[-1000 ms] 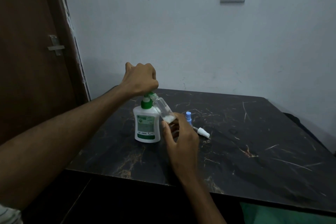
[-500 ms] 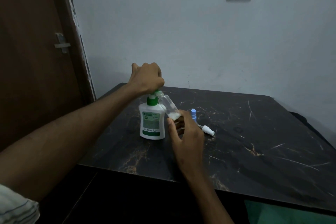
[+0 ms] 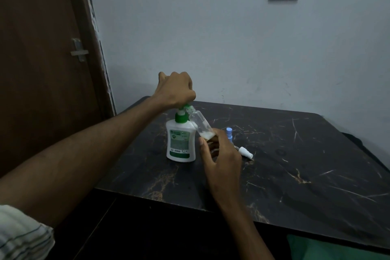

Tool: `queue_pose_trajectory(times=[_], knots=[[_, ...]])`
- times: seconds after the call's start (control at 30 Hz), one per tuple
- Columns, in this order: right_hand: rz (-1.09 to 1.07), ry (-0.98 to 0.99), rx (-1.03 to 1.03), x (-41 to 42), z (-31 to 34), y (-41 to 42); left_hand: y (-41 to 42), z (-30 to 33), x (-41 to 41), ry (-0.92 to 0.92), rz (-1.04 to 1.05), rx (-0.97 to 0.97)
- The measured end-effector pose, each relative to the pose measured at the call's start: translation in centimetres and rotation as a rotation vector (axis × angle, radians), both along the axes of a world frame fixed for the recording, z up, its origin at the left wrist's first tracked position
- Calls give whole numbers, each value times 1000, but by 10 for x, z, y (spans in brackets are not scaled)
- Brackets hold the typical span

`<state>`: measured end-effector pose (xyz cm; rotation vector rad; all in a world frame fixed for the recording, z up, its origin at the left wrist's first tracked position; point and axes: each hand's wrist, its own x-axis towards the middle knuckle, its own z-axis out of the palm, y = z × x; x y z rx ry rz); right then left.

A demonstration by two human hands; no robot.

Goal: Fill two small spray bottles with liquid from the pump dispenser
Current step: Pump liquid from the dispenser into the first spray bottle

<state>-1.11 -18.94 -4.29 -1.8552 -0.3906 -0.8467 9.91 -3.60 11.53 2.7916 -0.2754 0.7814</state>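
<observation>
On the dark marble bench, the right hand pinches the base of a small clear bottle, tilted with its mouth up against the pump spout and a little whitish liquid pooled at its bottom. Just left stands the white pump dispenser; the left hand is clenched over its green pump head. Just past the right hand lie a blue-capped spray bottle and a loose white sprayer top.

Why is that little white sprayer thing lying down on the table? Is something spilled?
No spill shows. The white spray top lies on its side on the table because it is off the clear bottle, which the right hand tilts to the pump nozzle.
</observation>
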Motion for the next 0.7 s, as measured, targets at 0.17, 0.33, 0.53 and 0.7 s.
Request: queue_pose_trajectory(times=[0.17,0.33,0.53,0.7], knots=[[-14,-9,-7,2,-1,1,-2,-4,1,-8,7,-30],[-13,-3,-9,1,0,0,1,-1,-1,-6,2,-3],[4,-2,-1,1,0,0,1,-7,2,-5,4,-20],[2,0,-2,1,0,1,5,-4,4,-22,10,-13]])
